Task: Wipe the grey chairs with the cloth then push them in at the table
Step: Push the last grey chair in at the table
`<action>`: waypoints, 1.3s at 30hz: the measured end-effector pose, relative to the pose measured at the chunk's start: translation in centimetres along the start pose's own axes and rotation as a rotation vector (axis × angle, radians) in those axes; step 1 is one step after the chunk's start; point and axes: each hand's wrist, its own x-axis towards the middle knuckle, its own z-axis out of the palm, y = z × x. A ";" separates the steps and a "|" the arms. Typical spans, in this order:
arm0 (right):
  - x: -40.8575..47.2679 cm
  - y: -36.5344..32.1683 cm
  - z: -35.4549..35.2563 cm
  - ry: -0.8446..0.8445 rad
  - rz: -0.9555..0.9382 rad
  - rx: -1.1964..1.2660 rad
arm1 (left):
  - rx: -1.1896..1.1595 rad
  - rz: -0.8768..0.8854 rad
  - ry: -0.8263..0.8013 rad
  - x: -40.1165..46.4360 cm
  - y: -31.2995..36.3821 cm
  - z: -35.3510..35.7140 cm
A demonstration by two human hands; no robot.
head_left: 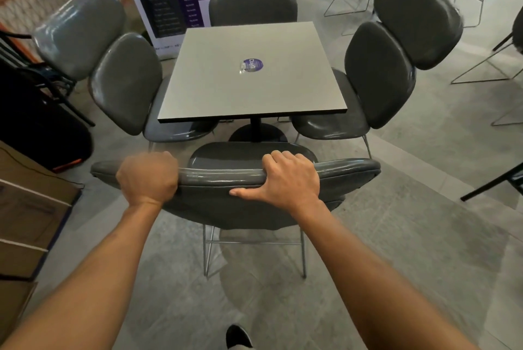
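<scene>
Grey chair (240, 197) facing the worktop (252, 72), left grip (147, 177) and right grip (288, 177) both clamping its backrest top, three chairs tucked in around.

Quick count: eight grey chairs that I can make out, four right at the grey table (252, 72) (near one (243, 194), left one (124, 83), right one (376, 75), far one (253, 5)) and four more behind or off to the side. Two hands, left (147, 177) and right (288, 177). One round purple sticker (251, 64), one shoe (237, 335).
</scene>
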 end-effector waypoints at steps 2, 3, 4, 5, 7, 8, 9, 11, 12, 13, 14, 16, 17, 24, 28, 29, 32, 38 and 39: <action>-0.2 -0.3 -0.4 -0.029 0.004 -0.012 | 0.004 0.003 0.003 -0.2 -0.1 -0.4; -0.1 -0.2 -0.4 -0.060 0.009 -0.013 | 0.003 0.004 0.006 -0.3 0.1 -0.3; -0.1 -0.2 -0.5 -0.096 0.018 -0.011 | -0.001 0.002 0.007 -0.3 0.3 -0.4; -0.2 -0.2 -0.6 -0.127 0.025 -0.010 | -0.007 0.000 0.001 -0.4 0.5 -0.7; -0.3 -0.3 -0.9 -0.176 0.038 0.001 | -0.014 -0.006 -0.039 -0.7 0.7 -1.3; -0.5 -0.4 -1.0 -0.199 0.039 0.010 | -0.011 -0.010 -0.060 -0.9 0.7 -1.7; -0.6 -0.4 -1.1 -0.222 0.036 0.023 | 0.000 -0.014 -0.078 -1.2 0.8 -2.1; -1.2 -0.2 -1.4 -0.256 0.038 0.067 | 0.026 -0.004 -0.124 -1.4 1.0 -2.9; -1.5 0.0 -1.7 -0.259 0.039 0.086 | 0.035 0.007 -0.152 -1.4 1.1 -3.2; -1.8 0.4 -1.9 -0.258 0.039 0.102 | 0.042 0.020 -0.183 -1.4 1.3 -3.5; -2.2 0.8 -2.3 -0.257 0.039 0.116 | 0.048 0.034 -0.212 -1.4 1.2 -3.6; -2.9 1.8 -2.9 -0.244 0.052 0.150 | 0.044 0.085 -0.286 -1.4 1.2 -3.6; -3.2 2.4 -3.1 -0.229 0.070 0.175 | 0.040 0.122 -0.319 -1.7 1.4 -3.5; -3.0 4.5 -2.5 -0.047 0.216 0.291 | 0.044 0.209 -0.307 -3.4 3.0 -2.6; -1.6 4.4 -2.1 0.011 0.247 0.111 | 0.056 0.182 -0.254 -3.6 3.0 -2.0; -1.5 4.5 -2.0 0.030 0.256 0.081 | 0.050 0.170 -0.230 -3.6 3.2 -1.9; -0.6 5.3 -1.8 0.038 0.258 0.040 | 0.036 0.127 -0.164 -2.7 4.2 -1.1; -0.8 5.5 -1.7 0.019 0.259 0.063 | 0.046 0.150 -0.161 -2.7 4.3 -1.0; -0.9 5.5 -1.8 0.016 0.256 0.071 | 0.043 0.148 -0.165 -2.8 4.3 -1.0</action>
